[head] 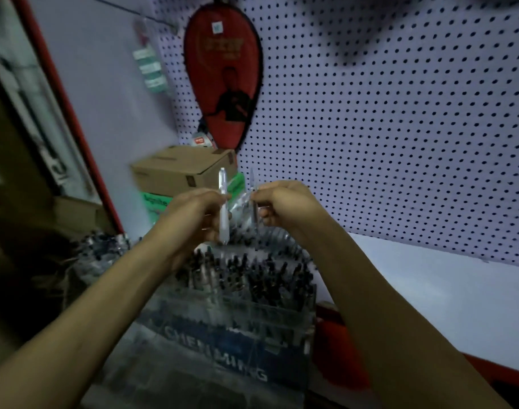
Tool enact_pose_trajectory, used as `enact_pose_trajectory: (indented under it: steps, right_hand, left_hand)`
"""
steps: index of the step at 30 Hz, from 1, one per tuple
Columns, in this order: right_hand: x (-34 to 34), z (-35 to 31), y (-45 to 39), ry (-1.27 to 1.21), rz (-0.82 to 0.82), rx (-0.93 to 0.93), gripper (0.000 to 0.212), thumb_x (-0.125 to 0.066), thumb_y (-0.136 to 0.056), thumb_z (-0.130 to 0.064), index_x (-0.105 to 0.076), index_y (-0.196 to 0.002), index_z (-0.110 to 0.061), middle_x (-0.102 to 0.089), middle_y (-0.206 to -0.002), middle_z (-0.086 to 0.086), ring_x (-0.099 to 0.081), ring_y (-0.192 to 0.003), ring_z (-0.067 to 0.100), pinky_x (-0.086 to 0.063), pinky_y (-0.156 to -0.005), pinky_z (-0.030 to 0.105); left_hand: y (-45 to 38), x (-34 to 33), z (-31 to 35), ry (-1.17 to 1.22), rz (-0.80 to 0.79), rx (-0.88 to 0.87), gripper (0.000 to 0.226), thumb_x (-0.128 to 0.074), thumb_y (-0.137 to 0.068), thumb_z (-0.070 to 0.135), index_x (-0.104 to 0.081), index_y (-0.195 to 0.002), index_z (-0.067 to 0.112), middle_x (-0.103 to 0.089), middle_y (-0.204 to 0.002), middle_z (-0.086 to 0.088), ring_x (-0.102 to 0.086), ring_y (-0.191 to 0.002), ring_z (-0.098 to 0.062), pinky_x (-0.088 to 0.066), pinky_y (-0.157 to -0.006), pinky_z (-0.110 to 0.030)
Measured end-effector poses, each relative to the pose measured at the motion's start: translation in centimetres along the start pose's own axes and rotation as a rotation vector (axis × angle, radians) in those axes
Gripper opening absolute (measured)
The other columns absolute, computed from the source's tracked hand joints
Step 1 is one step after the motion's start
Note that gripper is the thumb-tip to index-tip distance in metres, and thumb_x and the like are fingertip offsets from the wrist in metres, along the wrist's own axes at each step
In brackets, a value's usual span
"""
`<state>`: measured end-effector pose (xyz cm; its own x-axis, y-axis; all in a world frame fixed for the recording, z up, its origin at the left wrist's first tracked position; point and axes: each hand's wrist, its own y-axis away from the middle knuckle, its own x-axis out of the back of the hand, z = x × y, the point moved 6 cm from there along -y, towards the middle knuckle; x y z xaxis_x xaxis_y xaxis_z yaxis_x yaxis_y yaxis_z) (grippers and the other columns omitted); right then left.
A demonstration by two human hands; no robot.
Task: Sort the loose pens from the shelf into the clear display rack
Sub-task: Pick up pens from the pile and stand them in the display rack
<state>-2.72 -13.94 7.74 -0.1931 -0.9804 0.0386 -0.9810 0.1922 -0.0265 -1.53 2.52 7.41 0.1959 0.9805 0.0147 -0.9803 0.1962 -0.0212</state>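
The clear display rack [228, 317] stands in front of me, its tiers full of dark-capped pens [252, 276]. Above it my left hand [190, 216] grips a clear pen [223, 184] held upright. My right hand [284, 202] pinches a second, thinner pen [253, 184], also upright. A crinkled clear wrapper [240, 205] is stretched between the two hands. The image is blurred, so finer detail of the pens is lost.
A cardboard box [178, 169] sits on green boxes [155, 202] behind the rack. A red paddle case [222, 72] hangs on the white pegboard [399, 128]. Another bundle of pens [102, 249] lies left of the rack. A white shelf surface [429, 290] stretches right.
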Motion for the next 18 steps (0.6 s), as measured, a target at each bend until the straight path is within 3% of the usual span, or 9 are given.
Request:
enact_pose_trajectory:
  steps: [2, 4, 6, 9, 13, 16, 18]
  right_hand:
    - [-2.9, -0.5, 0.2, -0.006, -0.051, -0.013, 0.016, -0.063, -0.09, -0.001, -0.066, -0.095, 0.014, -0.049, -0.072, 0.015, -0.042, -0.054, 0.021, -0.039, -0.053, 0.032]
    - [-5.9, -0.8, 0.4, -0.007, -0.113, -0.017, 0.007, -0.062, -0.09, 0.0, -0.065, -0.084, 0.004, -0.047, -0.067, 0.013, -0.039, -0.05, 0.019, -0.036, -0.048, 0.029]
    - [-8.8, -0.7, 0.4, -0.008, -0.158, -0.025, 0.002, -0.061, -0.089, 0.001, -0.063, -0.088, 0.001, -0.043, -0.068, 0.013, -0.036, -0.05, 0.019, -0.032, -0.045, 0.026]
    - [-13.1, -0.1, 0.5, -0.007, -0.237, -0.04, 0.003, -0.06, -0.089, 0.003, -0.062, -0.089, 0.002, -0.038, -0.066, 0.011, -0.032, -0.051, 0.019, -0.029, -0.045, 0.027]
    - [-17.5, 0.0, -0.1, -0.009, -0.313, -0.015, 0.021, -0.057, -0.091, 0.003, -0.048, -0.075, -0.007, -0.043, -0.063, 0.01, -0.04, -0.047, 0.018, -0.034, -0.047, 0.028]
    - [-19.9, -0.4, -0.9, 0.012, -0.344, 0.015, 0.015, -0.06, -0.09, -0.001, -0.05, -0.082, -0.008, -0.056, -0.072, 0.014, -0.055, -0.049, 0.017, -0.045, -0.05, 0.029]
    - [-21.2, -0.6, -1.7, 0.078, -0.324, 0.08, 0.011, -0.062, -0.088, -0.005, -0.052, -0.085, -0.01, -0.062, -0.078, 0.015, -0.063, -0.054, 0.017, -0.05, -0.052, 0.028]
  left_hand:
    - [1.4, 2.4, -0.1, -0.005, 0.078, -0.025, 0.009, -0.057, -0.091, 0.015, -0.064, -0.087, 0.014, -0.053, -0.078, -0.012, -0.049, -0.071, -0.025, -0.041, -0.051, -0.027]
    - [2.7, 5.1, -0.4, 0.038, 0.158, -0.042, 0.009, -0.056, -0.092, 0.013, -0.064, -0.087, 0.011, -0.058, -0.066, -0.011, -0.055, -0.058, -0.022, -0.043, -0.044, -0.021]
    - [3.7, 8.1, -1.1, 0.053, 0.248, -0.062, 0.012, -0.054, -0.093, 0.012, -0.064, -0.092, 0.006, -0.06, -0.065, -0.009, -0.054, -0.053, -0.018, -0.042, -0.041, -0.019]
    - [4.9, 12.8, -2.8, 0.037, 0.398, -0.073, 0.012, -0.054, -0.094, 0.014, -0.062, -0.089, 0.006, -0.056, -0.067, -0.009, -0.051, -0.053, -0.017, -0.044, -0.043, -0.022]
    - [5.8, 17.9, -4.7, 0.097, 0.573, -0.087, 0.021, -0.052, -0.096, 0.012, -0.05, -0.075, 0.013, -0.047, -0.042, 0.01, -0.048, -0.04, -0.008, -0.048, -0.053, -0.029]
    - [6.3, 20.8, -5.4, 0.107, 0.689, -0.132, 0.014, -0.056, -0.094, 0.011, -0.052, -0.081, 0.013, -0.054, -0.05, 0.005, -0.059, -0.052, -0.014, -0.051, -0.056, -0.031]
    - [6.4, 21.8, -5.5, 0.034, 0.74, -0.189, 0.01, -0.056, -0.095, 0.01, -0.052, -0.086, 0.01, -0.056, -0.062, -0.008, -0.063, -0.059, -0.02, -0.053, -0.054, -0.029]
